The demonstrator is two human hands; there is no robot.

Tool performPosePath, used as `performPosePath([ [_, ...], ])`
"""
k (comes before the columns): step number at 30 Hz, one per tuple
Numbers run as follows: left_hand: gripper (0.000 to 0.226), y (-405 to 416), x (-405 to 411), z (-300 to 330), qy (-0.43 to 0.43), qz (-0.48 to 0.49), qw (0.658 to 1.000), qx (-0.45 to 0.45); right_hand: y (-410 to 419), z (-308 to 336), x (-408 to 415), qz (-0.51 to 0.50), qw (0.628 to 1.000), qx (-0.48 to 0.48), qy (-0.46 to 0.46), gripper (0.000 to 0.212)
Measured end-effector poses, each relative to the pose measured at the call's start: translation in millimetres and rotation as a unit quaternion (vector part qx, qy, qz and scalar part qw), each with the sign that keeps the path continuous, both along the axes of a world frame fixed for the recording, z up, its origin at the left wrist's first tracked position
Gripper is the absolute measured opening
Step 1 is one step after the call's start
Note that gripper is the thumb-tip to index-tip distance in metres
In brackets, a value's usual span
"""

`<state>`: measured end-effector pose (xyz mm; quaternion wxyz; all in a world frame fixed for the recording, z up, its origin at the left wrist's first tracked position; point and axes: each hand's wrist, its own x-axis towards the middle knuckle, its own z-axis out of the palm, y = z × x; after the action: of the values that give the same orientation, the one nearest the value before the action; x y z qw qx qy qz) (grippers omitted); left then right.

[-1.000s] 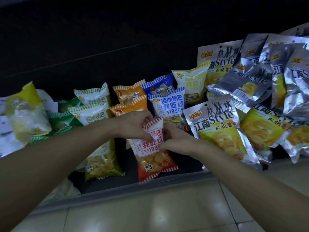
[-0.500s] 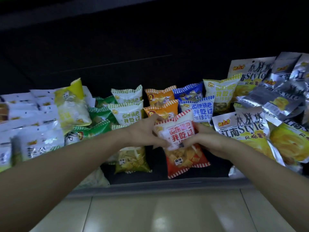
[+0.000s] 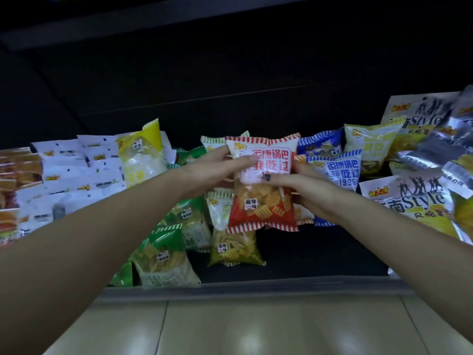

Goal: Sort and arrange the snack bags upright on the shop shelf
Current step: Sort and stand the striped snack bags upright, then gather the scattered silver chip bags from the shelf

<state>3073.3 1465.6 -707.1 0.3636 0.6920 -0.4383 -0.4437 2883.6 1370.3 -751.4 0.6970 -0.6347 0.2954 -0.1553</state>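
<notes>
Both hands, left hand (image 3: 217, 170) and right hand (image 3: 304, 190), grip the red-striped snack bag (image 3: 263, 185), now lifted upright above the shelf's front edge (image 3: 256, 285); it probably goes beside the blue bags (image 3: 335, 172) next.

The held bag (image 3: 263, 180) hangs upright over the middle of the shelf (image 3: 294, 257), left hand (image 3: 212, 170) on its left side, right hand (image 3: 304, 190) on its right. Behind it stand rows of bags (image 3: 332, 170). Flat packets (image 3: 76, 170) crowd the shelf's left end, large pouches (image 3: 409, 201) its right; one bag (image 3: 163, 260) lies at the front edge.
</notes>
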Motion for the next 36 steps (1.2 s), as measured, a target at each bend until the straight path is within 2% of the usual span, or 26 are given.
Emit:
performPosePath([
  [2, 0.046, 6, 15, 0, -0.010, 0.017, 1.000, -0.010, 6, 5, 13, 0.003, 1.000, 0.014, -0.006, 0.043],
  [6, 0.051, 16, 35, -3, -0.012, 0.017, 1.000, -0.014, 9, 8, 30, 0.003, 1.000, 0.007, 0.001, 0.047],
  [8, 0.047, 17, 42, 1, -0.002, 0.037, 0.999, -0.024, 5, 7, 33, -0.013, 1.000, 0.015, 0.001, 0.047],
  [12, 0.054, 15, 53, 6, -0.031, 0.063, 0.996, -0.055, -3, -1, 32, -0.071, 0.997, 0.035, -0.012, 0.047],
  [16, 0.108, 6, 36, -11, -0.016, 0.013, 1.000, 0.004, -1, -2, 26, -0.063, 0.996, 0.055, -0.023, 0.040],
  [17, 0.114, -1, 26, -15, -0.018, 0.000, 1.000, 0.017, -2, -2, 21, -0.058, 0.996, 0.056, -0.025, 0.041],
  [19, 0.108, -10, 14, -23, -0.030, -0.001, 0.999, 0.016, -2, -3, 18, -0.049, 0.996, 0.068, -0.034, 0.043],
  [23, 0.067, -27, -12, -27, -0.003, -0.008, 1.000, -0.012, -16, -7, -9, -0.033, 0.994, 0.094, -0.039, 0.044],
  [25, 0.055, -33, -22, -30, 0.010, -0.015, 1.000, -0.019, -26, -10, -25, -0.055, 0.995, 0.081, -0.031, 0.038],
  [28, 0.049, -44, -37, -35, 0.018, -0.017, 0.999, -0.032, -51, -21, -51, -0.183, 0.983, 0.012, 0.020, 0.034],
  [30, 0.052, -52, -47, -37, 0.025, -0.014, 0.999, -0.040, -69, -34, -72, -0.255, 0.953, -0.117, 0.116, 0.029],
  [31, 0.055, -56, -52, -38, 0.026, -0.011, 0.999, -0.044, -76, -42, -83, -0.254, 0.933, -0.184, 0.179, 0.027],
  [33, 0.063, -65, -63, -39, 0.021, -0.012, 0.999, -0.047, -79, -55, -102, -0.189, 0.894, -0.288, 0.288, 0.029],
  [36, 0.062, -77, -83, -41, 0.016, -0.012, 0.998, -0.054, -75, -81, -121, -0.052, 0.813, -0.409, 0.411, 0.061],
])
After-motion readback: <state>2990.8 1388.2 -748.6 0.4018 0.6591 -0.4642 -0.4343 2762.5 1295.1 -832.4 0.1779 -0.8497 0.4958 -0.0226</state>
